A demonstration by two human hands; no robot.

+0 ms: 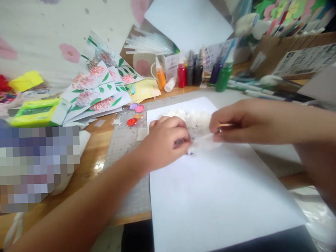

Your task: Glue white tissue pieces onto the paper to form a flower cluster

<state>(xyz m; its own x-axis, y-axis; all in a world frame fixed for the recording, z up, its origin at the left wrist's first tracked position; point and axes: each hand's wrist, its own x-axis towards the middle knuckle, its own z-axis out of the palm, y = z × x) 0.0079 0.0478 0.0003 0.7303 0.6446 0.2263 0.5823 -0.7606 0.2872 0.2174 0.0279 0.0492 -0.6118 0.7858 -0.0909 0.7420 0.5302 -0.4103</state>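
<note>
A large white sheet of paper [209, 190] lies in front of me and overhangs the near table edge. On its upper part is a cluster of crumpled white tissue-like bits [198, 119], partly hidden by my hands. My left hand [170, 140] rests on the sheet at the left of the cluster, fingers curled and pressed together; what is in them, if anything, is hidden. From the right, my right hand [236, 121] pinches a thin translucent white piece [207, 142], which reaches across toward my left fingertips. A small crumpled bit [189, 151] sits just below those fingertips.
Paint bottles [181, 74] stand along the back. Paint blobs [132, 121] sit on clear film to the left, on a grey mat [126, 186]. Flower pictures [96, 88] and a yellow-green pack [36, 113] lie farther left. A cardboard box [297, 55] stands back right, near pens.
</note>
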